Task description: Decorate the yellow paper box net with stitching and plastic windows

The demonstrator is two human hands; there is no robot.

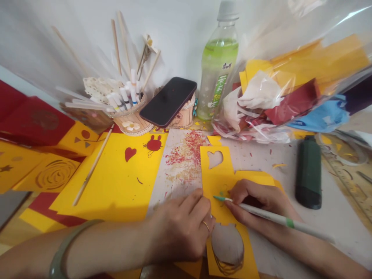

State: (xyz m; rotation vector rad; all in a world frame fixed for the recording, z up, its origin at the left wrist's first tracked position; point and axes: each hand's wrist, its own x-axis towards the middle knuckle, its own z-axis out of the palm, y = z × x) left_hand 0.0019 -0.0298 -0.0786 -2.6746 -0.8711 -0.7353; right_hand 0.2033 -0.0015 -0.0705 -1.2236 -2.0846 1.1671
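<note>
A white marker pen [263,212] with a green tip is gripped in my right hand [261,197]; its tip is over a yellow sheet of paper [216,174] beside a small green drawn mark. That sheet has cut-out holes, a small animal-like one near its top and a large rounded one near its bottom. My left hand [186,221] lies curled at the sheet's left edge, with its fingers closed and their tips hidden. To the left, a larger yellow sheet [110,174] carries a red heart [130,154] and a red rabbit-like cut-out [154,143].
A black phone [170,101] rests on a decorated cup beside a marker holder [130,118]. Behind stand a green drink bottle [219,66] and a clear bag of paper scraps [276,97]. A dark green bottle-shaped object [308,174] lies right; a wooden stick [94,166] lies left.
</note>
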